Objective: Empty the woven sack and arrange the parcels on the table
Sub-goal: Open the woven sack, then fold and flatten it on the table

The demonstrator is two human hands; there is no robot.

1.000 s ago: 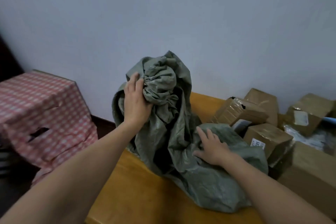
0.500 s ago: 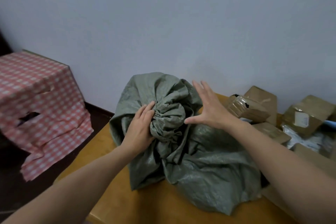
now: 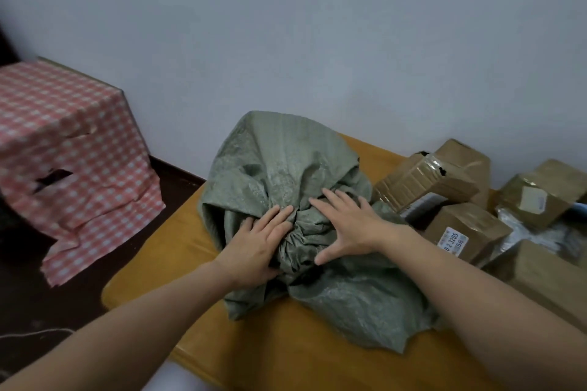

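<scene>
The green woven sack (image 3: 279,162) lies crumpled in a heap on the yellow wooden table (image 3: 286,346). My left hand (image 3: 257,247) holds its bunched middle from the left. My right hand (image 3: 346,225) presses flat on the bunch from the right, fingers spread. Brown cardboard parcels crowd the table's right side: a taped one (image 3: 425,178) touches the sack, and one with a white label (image 3: 467,228) sits in front of it. Others (image 3: 540,197) lie farther right. What is inside the sack is hidden.
A box draped in red-and-white checked cloth (image 3: 70,143) stands on the dark floor (image 3: 47,311) to the left. The pale wall runs close behind the table. A silver plastic bag (image 3: 540,235) lies among the parcels. A large carton (image 3: 556,282) sits at the right edge.
My left hand brought the raised bunch of the sack down onto the table. My right hand moved from the sack's lower part up onto the bunch and now presses on it.
</scene>
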